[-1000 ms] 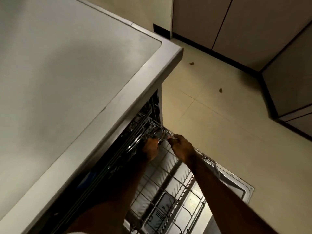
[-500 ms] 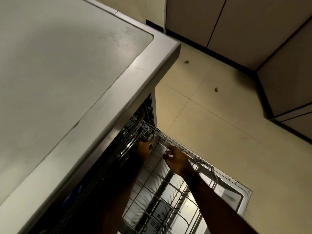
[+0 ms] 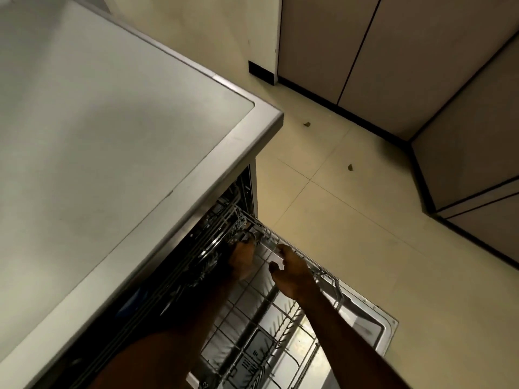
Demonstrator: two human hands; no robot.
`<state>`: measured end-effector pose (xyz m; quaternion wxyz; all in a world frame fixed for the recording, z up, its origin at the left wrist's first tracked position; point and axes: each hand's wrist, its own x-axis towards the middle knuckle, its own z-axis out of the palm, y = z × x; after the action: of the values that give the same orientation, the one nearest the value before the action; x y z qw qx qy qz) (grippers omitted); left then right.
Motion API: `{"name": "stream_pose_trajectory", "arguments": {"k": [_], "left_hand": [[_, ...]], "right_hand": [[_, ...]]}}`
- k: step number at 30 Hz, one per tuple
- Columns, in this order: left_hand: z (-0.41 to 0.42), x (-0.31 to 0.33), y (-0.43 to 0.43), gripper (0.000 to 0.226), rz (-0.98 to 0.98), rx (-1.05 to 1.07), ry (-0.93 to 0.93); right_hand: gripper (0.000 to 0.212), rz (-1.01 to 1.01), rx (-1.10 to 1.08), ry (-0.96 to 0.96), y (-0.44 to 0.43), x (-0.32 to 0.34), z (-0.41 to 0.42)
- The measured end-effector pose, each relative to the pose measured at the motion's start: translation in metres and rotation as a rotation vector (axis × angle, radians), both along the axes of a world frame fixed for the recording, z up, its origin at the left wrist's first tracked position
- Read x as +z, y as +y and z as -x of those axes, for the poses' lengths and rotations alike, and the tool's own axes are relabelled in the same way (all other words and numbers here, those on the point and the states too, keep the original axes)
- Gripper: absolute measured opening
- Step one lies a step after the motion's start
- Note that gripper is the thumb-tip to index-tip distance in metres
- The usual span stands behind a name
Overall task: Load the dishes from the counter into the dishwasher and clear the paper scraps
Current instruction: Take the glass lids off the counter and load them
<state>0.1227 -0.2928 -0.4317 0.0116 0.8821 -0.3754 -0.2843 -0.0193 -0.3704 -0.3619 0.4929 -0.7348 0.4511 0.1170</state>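
Two hands at dishwasher rack [image 3: 325, 272].
Left hand [image 3: 242, 259] is reached inside, grasp not discernible; right hand [image 3: 292, 272] is curled at the rim, hold unclear.

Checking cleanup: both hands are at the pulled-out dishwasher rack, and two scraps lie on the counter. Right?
Not the counter: the head view shows the far scrap and near scrap on the floor. The left hand and right hand are at the rack.

I log the dishwasher [image 3: 254, 189] at lower centre, open, its door [image 3: 375, 318] dropped flat at lower right. The grey wire rack [image 3: 323, 272] is pulled out over it. On the floor at upper right lie one brown scrap [image 3: 306, 124] and a second scrap [image 3: 350, 167], apart.
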Motion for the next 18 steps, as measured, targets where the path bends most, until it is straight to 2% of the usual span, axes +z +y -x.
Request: {"name": "stream_pose_trajectory", "arguments": {"k": [3, 7, 13, 18], "left_hand": [[0.017, 0.051, 0.012, 0.061, 0.191, -0.155, -0.032], [0.041, 0.138, 0.034, 0.065, 0.305, -0.202, -0.128], [0.077, 0.278, 0.097, 0.076, 0.277, -0.209, -0.266], [0.100, 0.358, 0.171, 0.078, 0.365, -0.173, -0.364]], "right_hand": [[0.067, 0.266, 0.140, -0.017, 0.013, 0.039, 0.020], [0.070, 0.514, 0.263, 0.002, 0.032, 0.108, 0.037], [0.074, 0.653, 0.361, -0.064, 0.069, 0.214, 0.067], [0.078, 0.743, 0.392, -0.145, 0.103, 0.286, 0.089]]}}
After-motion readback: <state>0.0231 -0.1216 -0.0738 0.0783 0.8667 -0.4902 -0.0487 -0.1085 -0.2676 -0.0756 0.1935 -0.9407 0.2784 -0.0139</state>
